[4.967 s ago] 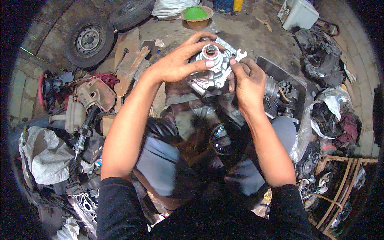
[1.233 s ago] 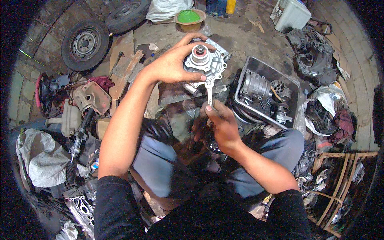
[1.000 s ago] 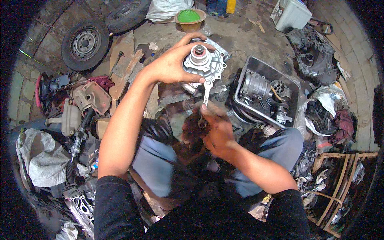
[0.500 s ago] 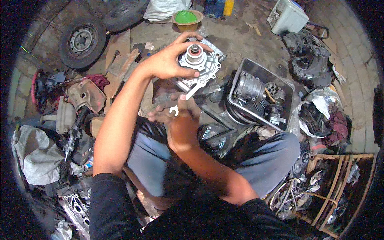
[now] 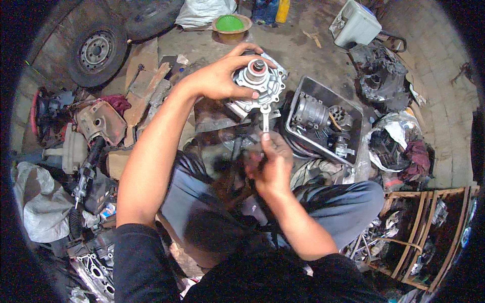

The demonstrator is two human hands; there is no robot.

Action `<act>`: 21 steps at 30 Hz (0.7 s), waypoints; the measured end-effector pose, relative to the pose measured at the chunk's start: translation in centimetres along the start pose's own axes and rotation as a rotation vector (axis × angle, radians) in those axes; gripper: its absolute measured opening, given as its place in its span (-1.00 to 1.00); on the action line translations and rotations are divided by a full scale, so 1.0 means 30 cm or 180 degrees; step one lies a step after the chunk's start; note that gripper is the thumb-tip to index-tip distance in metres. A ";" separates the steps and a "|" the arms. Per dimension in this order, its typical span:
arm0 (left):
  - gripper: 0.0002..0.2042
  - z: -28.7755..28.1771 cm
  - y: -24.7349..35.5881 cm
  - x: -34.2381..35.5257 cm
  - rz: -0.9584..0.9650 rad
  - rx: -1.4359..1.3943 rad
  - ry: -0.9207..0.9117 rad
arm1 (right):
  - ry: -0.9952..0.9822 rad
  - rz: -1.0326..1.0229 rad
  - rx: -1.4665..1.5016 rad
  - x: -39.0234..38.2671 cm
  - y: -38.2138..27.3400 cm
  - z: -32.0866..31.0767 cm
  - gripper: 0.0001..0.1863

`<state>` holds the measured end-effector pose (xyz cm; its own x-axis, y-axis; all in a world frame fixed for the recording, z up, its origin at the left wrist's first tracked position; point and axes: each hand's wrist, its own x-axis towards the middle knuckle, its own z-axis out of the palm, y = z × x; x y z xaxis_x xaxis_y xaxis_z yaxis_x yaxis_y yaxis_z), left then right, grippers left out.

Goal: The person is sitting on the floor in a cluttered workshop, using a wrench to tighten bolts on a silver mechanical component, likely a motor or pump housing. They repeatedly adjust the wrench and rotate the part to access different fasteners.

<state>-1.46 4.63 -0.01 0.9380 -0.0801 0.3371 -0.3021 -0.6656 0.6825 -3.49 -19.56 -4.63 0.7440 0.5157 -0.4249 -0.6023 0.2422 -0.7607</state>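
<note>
A silver cast-metal housing [image 5: 273, 92] with a stubby shaft [image 5: 259, 65] sticking up from its hub rests ahead of me. My left hand [image 5: 218, 80] is wrapped over its left side, thumb on the near face and fingers round the far side. A squarish metal block lies under the housing, partly covered by it. In my right hand [image 5: 275, 169] is a slim silver wrench [image 5: 266, 122], pinched near its lower end with the thumb along it. The wrench's far end meets the housing's near rim, at a lug. The other right fingers are blurred.
Right of the housing stands a dark metal bin [image 5: 290, 118] holding a cylindrical compressor-like unit [image 5: 312, 112] and pulleys. A dark engine casing [image 5: 379, 76] lies beyond. Wheels [image 5: 97, 50] lean at far left. A green bowl [image 5: 229, 22] sits ahead, and scrap parts crowd both sides.
My right hand has moved right and slightly down, turning the wrench nearly straight toward the housing's near rim. The left hand keeps its hold on the housing. The whole view has shifted a little.
</note>
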 end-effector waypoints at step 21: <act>-0.22 0.017 -0.062 0.025 0.0236 -0.0041 -0.0029 | -0.1664 0.1027 -0.3719 0.487 -0.620 0.048 -0.74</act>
<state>-0.09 5.43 -1.36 0.9144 -0.1357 0.3813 -0.3731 -0.6480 0.6640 18.15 -15.34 4.02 0.2577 0.7345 -0.6278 0.0685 -0.6620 -0.7463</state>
